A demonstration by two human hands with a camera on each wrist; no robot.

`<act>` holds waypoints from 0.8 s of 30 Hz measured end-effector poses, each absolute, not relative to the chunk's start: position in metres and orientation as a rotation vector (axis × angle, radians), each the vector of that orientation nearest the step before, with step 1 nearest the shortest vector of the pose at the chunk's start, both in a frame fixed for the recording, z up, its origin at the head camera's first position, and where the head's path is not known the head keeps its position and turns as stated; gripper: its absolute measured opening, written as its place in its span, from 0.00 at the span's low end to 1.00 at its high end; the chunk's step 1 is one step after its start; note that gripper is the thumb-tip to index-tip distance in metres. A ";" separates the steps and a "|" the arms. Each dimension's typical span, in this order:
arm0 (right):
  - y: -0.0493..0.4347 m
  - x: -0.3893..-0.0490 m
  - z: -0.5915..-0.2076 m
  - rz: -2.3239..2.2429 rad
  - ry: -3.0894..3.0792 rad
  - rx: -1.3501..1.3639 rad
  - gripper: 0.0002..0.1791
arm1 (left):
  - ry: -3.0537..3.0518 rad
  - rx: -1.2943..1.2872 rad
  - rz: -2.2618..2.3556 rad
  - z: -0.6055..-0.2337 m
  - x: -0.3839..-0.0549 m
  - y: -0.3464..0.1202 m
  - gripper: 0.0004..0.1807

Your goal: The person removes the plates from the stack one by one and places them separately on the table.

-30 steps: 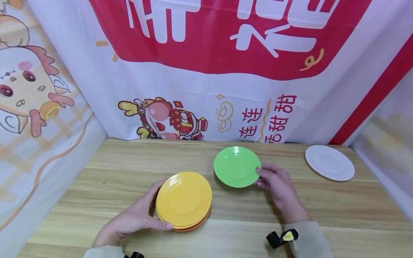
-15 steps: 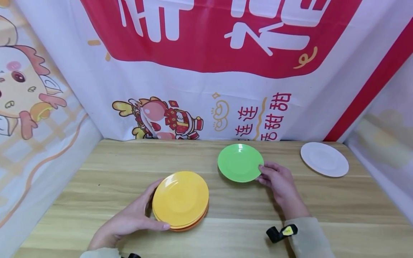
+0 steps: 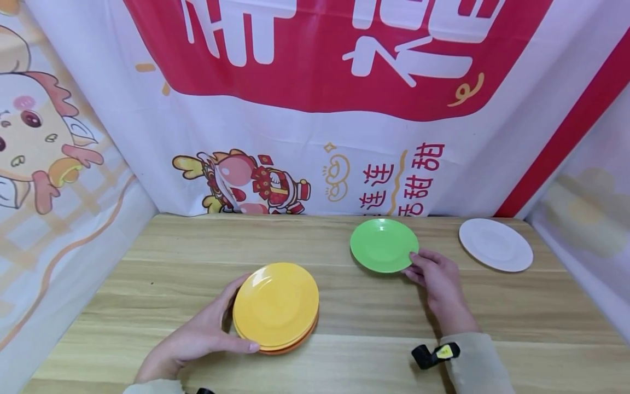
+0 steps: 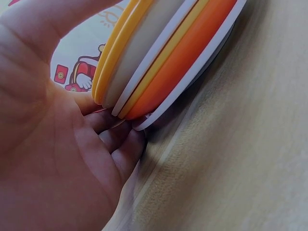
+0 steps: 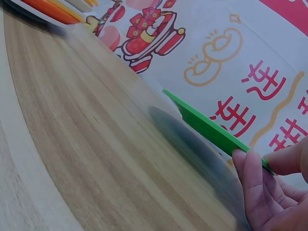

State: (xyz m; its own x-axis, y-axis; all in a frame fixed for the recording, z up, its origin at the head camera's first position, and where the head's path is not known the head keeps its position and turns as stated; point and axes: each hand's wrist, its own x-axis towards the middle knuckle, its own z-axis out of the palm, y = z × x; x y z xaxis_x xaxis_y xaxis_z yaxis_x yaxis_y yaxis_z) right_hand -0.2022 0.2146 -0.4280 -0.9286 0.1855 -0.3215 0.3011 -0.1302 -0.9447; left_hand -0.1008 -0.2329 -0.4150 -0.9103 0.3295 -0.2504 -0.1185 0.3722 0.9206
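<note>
A stack of plates (image 3: 276, 303) stands left of centre on the table, its top plate yellow. In the left wrist view, orange, white and yellow rims (image 4: 168, 57) show in the layers below. My left hand (image 3: 206, 334) grips the stack's left side, thumb at the front and fingers around the back. Farther back, my right hand (image 3: 438, 279) pinches a green plate (image 3: 384, 246) by its right edge, thumb on top and fingers beneath. The right wrist view shows the green plate (image 5: 211, 130) edge-on, raised over the tabletop with its shadow below.
A white plate (image 3: 496, 244) lies at the back right of the wooden table (image 3: 147, 284). Printed cloth hangings (image 3: 315, 98) rise behind the table and along both sides. Black wrist cameras (image 3: 435, 354) are strapped over the sleeves.
My right hand has carried the green plate to the right, toward the white plate. My left hand keeps its hold on the stack. The head view has shifted slightly.
</note>
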 end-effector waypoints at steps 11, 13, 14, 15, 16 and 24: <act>0.226 -0.204 -0.428 -2.261 2.008 0.658 0.33 | 2.264 0.190 1.545 -0.415 -0.100 -0.232 0.67; 0.228 -0.204 -0.428 -2.258 2.003 0.679 0.33 | 2.266 0.191 1.545 -0.415 -0.101 -0.232 0.67; 0.229 -0.204 -0.427 -2.257 2.000 0.690 0.33 | 2.269 0.193 1.543 -0.415 -0.101 -0.232 0.67; 0.230 -0.204 -0.427 -2.255 1.999 0.700 0.33 | 2.269 0.192 1.543 -0.415 -0.101 -0.232 0.67; 0.232 -0.205 -0.427 -2.259 1.996 0.707 0.33 | 2.269 0.191 1.543 -0.415 -0.101 -0.232 0.67; 0.239 -0.207 -0.429 -2.269 2.012 0.770 0.33 | 2.274 0.199 1.544 -0.416 -0.101 -0.233 0.67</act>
State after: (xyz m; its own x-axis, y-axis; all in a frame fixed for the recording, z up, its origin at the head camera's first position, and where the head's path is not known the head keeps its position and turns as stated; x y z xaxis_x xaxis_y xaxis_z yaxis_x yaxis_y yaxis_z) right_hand -0.2068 0.2392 -0.4290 -0.8789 0.3067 -0.3653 0.3260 -0.1727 -0.9294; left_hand -0.1006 -0.2333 -0.4162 -0.9166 0.3253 -0.2326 -0.0961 0.3854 0.9177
